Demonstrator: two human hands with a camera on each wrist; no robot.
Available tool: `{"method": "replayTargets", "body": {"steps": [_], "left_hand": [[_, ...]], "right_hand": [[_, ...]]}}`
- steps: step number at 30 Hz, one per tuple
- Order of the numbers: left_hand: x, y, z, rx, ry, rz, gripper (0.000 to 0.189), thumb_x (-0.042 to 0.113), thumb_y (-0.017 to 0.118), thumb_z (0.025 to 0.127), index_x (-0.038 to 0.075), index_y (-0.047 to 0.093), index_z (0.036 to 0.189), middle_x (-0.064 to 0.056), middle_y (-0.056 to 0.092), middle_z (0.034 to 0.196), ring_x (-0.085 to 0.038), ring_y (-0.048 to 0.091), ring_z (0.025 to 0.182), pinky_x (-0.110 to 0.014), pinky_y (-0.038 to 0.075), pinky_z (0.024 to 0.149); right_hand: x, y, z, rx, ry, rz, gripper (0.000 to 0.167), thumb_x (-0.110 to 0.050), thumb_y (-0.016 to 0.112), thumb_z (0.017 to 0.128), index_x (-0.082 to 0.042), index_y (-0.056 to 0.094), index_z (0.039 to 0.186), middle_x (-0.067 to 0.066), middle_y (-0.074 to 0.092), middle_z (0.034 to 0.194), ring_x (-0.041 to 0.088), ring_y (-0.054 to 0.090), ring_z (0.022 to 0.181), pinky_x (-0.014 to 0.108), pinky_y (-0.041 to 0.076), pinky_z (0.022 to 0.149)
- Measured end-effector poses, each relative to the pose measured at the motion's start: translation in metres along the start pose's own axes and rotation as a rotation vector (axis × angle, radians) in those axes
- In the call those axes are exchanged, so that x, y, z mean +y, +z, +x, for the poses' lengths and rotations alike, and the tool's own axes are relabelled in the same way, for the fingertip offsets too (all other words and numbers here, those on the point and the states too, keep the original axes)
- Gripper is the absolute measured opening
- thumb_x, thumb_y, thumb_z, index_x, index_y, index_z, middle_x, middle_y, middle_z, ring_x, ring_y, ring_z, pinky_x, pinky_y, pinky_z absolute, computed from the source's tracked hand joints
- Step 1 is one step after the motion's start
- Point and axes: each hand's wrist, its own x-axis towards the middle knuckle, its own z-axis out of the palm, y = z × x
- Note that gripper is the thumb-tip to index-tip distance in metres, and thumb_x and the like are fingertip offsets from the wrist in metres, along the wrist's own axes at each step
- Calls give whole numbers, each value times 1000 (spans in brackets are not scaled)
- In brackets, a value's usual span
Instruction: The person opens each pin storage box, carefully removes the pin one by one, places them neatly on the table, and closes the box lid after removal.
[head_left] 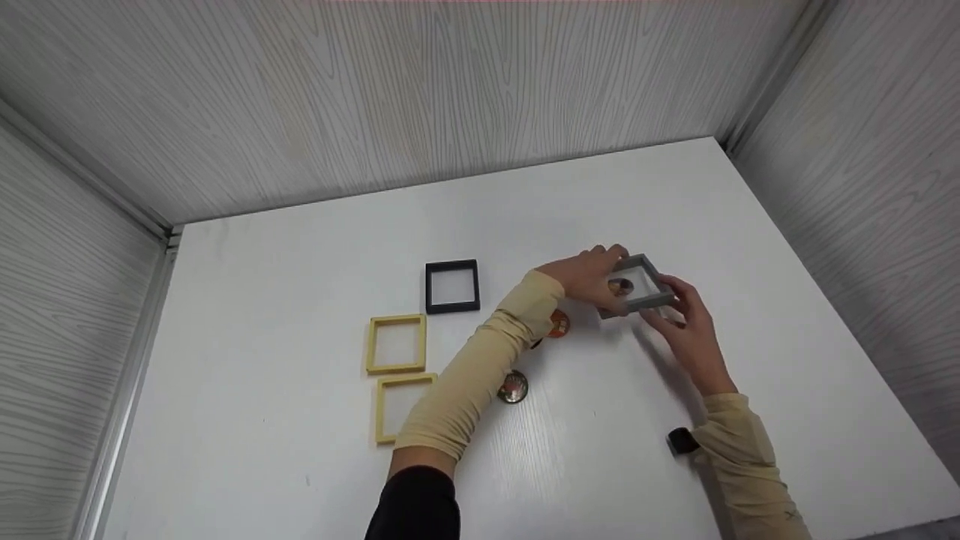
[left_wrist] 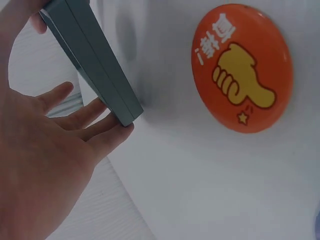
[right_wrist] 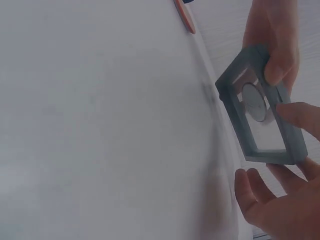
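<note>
Both hands hold a grey square display frame point(head_left: 651, 302) with a clear middle, tilted, over the right part of the white table. A round badge point(right_wrist: 254, 102) sits in the clear middle, its pale back facing the right wrist camera. My left hand point(head_left: 589, 277) grips the frame's left side, thumb and fingers at opposite edges. On the right side, my right hand point(head_left: 696, 334) pinches the frame between thumb and fingers. Below the left wrist lies an orange badge point(left_wrist: 245, 70) with a yellow thumb-and-fist picture and white characters.
Left of the hands lie a black square frame point(head_left: 453, 307) and two yellow frames, one point(head_left: 396, 368) above the other point(head_left: 380, 412), which the left sleeve partly covers. A dark round badge point(head_left: 514, 387) lies beside that sleeve. Wood-grain panels point(head_left: 420, 90) wall the table's back and sides.
</note>
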Motion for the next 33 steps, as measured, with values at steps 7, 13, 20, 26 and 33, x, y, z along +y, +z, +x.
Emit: {"method": "replayTargets", "body": {"steps": [7, 13, 20, 26, 33], "left_hand": [[-6, 0, -10, 7, 9, -74, 92, 58, 74, 85, 20, 34, 159, -6, 55, 135, -15, 54, 115, -34, 50, 101], [-2, 1, -21, 21, 17, -126, 96, 61, 74, 85, 20, 30, 161, -8, 55, 139, -16, 55, 119, -36, 52, 105], [7, 4, -39, 24, 16, -178, 107, 65, 74, 86, 25, 19, 168, -10, 53, 146, -16, 56, 126, -36, 52, 109], [15, 3, -53, 21, 59, -222, 107, 64, 72, 88, 32, 11, 170, -10, 47, 155, -16, 53, 131, -35, 50, 112], [21, 6, -62, 5, 99, -206, 104, 64, 70, 91, 44, 4, 169, -1, 29, 170, -15, 48, 143, -32, 45, 118]], "right_hand": [[0, 6, 1, -16, 15, 136, 80, -31, 70, 103, -12, 26, 166, 9, 33, 170, 24, 42, 149, 13, 52, 96], [5, 5, 4, -102, 54, 308, 84, -26, 67, 105, -17, 14, 169, 10, 24, 176, 25, 38, 157, 16, 55, 102], [8, 5, 4, -219, 52, 486, 81, -15, 59, 107, -26, 10, 170, 7, 18, 178, 28, 30, 162, 23, 53, 110], [0, 6, 0, -252, 77, 527, 77, -18, 53, 105, -28, 13, 170, 11, 19, 175, 14, 51, 143, 25, 55, 108], [-10, 11, 0, -277, 142, 651, 75, -16, 47, 101, -28, 19, 169, 11, 13, 178, 37, 34, 159, 30, 56, 108]]}}
